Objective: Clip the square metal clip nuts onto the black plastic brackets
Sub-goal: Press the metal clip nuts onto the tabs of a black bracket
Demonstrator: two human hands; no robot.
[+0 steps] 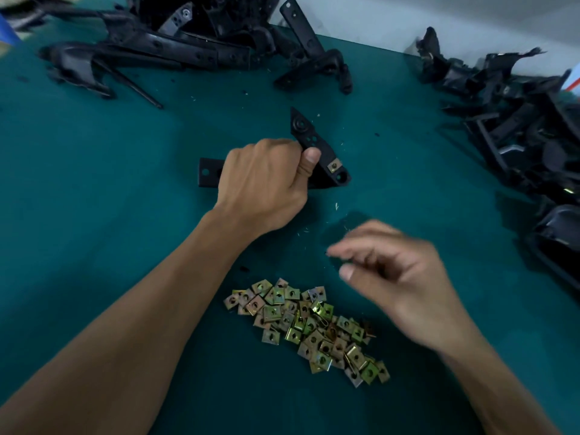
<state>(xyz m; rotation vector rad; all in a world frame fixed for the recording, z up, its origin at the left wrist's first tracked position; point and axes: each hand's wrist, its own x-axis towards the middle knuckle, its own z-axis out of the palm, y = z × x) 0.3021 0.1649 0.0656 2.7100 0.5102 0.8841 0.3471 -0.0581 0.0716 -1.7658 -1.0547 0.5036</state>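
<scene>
On a bench covered in dark teal matting (94, 189), the left hand (263, 186) grips one angular black plastic bracket (314, 142), its fingers (276, 149) curled round the middle of the part and the thumb pressed against its near face. The bracket lies low over the bench, just beyond the middle of the view; one flat end with a round hole sticks out to the left of the hand, a pointed end with holes rises behind it, and a third end reaches to the right. One square metal clip nut, brass-coloured (334, 165), sits clipped on that right end, just beside a round hole.

The right hand (395, 277) hovers above the bench to the right of the bracket and well apart from it. It is blurred; its fingers (351, 251) are loosely bent and spread, thumb and forefinger apart, and nothing shows between them.

Just nearer the person, below and between the two hands, lies one loose heap of square metal clip nuts in yellow-green and bronze tones (307, 324). They overlap too much for an exact count, but there are several dozen.

Two piles of black plastic brackets lie at the bench's far side: one tangled pile at the back left to centre (188, 45) and one along the right edge (518, 127). The pieces in each interlock too closely to count.
</scene>
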